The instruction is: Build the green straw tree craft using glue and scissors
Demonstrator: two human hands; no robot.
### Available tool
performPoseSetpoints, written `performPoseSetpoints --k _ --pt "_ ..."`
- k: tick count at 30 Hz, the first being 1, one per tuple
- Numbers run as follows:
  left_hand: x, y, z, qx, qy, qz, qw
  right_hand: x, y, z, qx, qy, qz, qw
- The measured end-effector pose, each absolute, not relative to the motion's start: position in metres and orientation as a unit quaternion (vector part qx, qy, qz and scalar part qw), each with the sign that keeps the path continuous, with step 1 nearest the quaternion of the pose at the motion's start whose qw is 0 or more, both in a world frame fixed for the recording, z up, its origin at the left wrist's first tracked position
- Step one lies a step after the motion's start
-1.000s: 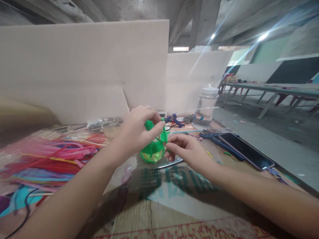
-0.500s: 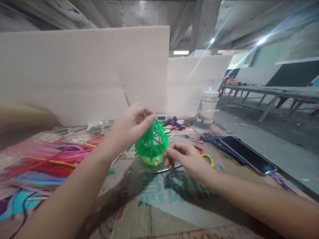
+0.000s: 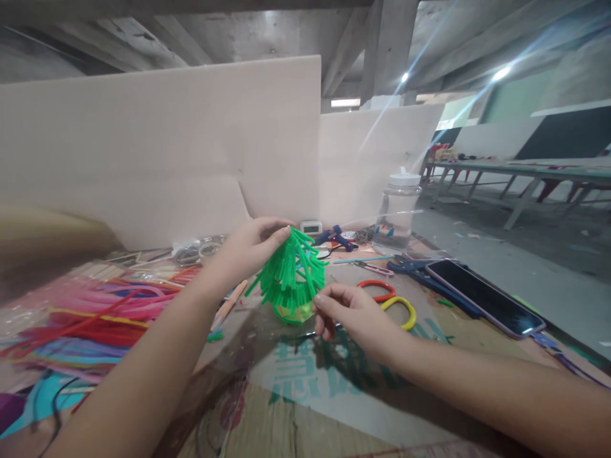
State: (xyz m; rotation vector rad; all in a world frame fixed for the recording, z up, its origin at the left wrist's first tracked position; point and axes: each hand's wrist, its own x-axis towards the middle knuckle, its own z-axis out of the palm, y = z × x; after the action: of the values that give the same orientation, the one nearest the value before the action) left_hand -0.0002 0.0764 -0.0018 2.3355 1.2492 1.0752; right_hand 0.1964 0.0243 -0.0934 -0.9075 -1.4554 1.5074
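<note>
A green pipe-cleaner bundle [image 3: 291,273], shaped like a small tree, stands on the cardboard-covered table [image 3: 296,407] in the middle of the view. My left hand [image 3: 251,245] pinches its top, fingers closed on the gathered green stems. My right hand [image 3: 351,315] is at its lower right edge, thumb and forefinger pressed together on a green strand near the base. A yellowish piece shows under the green strands.
A heap of coloured pipe cleaners [image 3: 81,318] lies at the left. Scissors with red and yellow handles [image 3: 394,299], a phone [image 3: 484,296], a blue glue gun [image 3: 334,236] and a clear jar [image 3: 398,207] sit right and behind. White foam boards [image 3: 167,146] wall the back.
The green strands, earlier folded up around the base, now hang down from the top in my left hand. The scissors' handles have come into view beside my right hand.
</note>
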Motion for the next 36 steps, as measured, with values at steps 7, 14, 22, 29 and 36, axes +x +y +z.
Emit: performPoseSetpoints --k 7,14,22,29,36 --pt "0.001 0.073 0.0 0.81 0.442 0.367 0.114 0.195 0.024 -0.09 -0.363 -0.576 0.607 0.411" --pt "-0.002 0.073 0.001 0.823 0.44 0.347 0.093 0.192 0.023 -0.088 -0.358 -0.564 0.621 0.41" --pt "0.002 0.062 0.006 0.819 0.456 0.34 0.08 0.189 0.021 -0.085 -0.344 -0.547 0.645 0.409" --pt "0.002 0.063 0.004 0.823 0.447 0.341 0.082 0.187 0.016 -0.088 -0.348 -0.534 0.655 0.406" --pt "0.003 0.063 0.006 0.822 0.453 0.337 0.076 0.186 0.013 -0.084 -0.383 -0.557 0.598 0.431"
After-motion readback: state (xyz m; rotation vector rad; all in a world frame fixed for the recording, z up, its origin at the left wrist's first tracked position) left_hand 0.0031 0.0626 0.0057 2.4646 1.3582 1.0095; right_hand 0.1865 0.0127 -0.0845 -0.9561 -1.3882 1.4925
